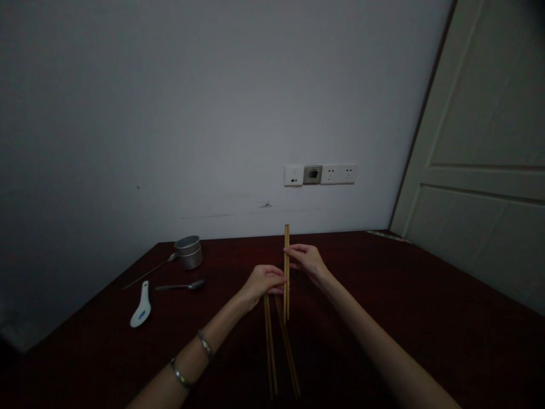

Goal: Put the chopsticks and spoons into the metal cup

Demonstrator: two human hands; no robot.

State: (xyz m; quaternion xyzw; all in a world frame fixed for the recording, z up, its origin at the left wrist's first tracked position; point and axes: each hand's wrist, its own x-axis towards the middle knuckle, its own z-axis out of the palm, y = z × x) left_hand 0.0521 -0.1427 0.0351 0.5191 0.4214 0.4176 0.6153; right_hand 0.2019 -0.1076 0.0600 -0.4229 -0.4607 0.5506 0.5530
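A pair of chopsticks stands nearly upright, held side by side over the dark red table. Around its middle, my left hand pinches it from the left. My right hand grips the same pair higher up, from the right, with fingers closed. Below my left hand lie two more pairs of chopsticks: a left pair and a right pair that slants toward the lower right. Their far ends are partly hidden behind my left hand.
On the table, to the left, are a metal cup, a long-handled spoon, a metal spoon and a white ceramic spoon. Behind stands a wall with sockets. A pale door rises at right.
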